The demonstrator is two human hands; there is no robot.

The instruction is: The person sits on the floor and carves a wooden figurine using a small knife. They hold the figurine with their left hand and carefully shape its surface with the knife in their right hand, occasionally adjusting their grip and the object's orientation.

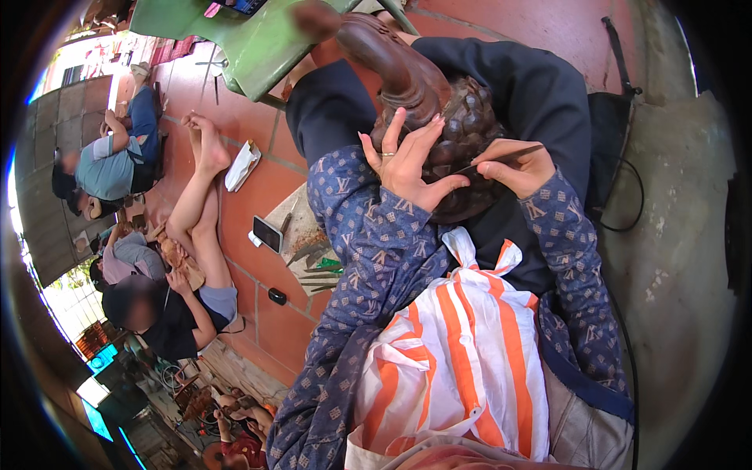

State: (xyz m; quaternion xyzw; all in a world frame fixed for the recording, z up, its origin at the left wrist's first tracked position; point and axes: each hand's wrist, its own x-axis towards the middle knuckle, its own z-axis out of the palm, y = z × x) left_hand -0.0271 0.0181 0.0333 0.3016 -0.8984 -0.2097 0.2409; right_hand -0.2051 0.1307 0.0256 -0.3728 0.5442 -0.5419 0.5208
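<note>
Across the person's lap, over dark trousers, lies a dark brown wooden carving (439,117) with a long smooth neck running up toward the top of the view and a rounded, knobbly body resting near the knees. Their left hand (407,160) is spread wide on the near side of that body, fingers fanned and pressed flat against the wood, a ring on one finger; it grips nothing, only steadies the piece. Their right hand (517,168) is closed around a thin dark carving tool (501,159), which is held nearly level with its tip touching the bumpy surface just beside the left fingertips. Both forearms wear blue patterned sleeves, and an orange and white striped bag (462,352) sits against the person's front, below the arms. On the red tiled floor (251,204) to the left lie a phone (267,233) and a scatter of chisels (317,270) on a pale mat. Farther left, other people sit on the floor, one with bare legs stretched out, bent over a small piece of wood. A green table (251,39) stands at the top.
</note>
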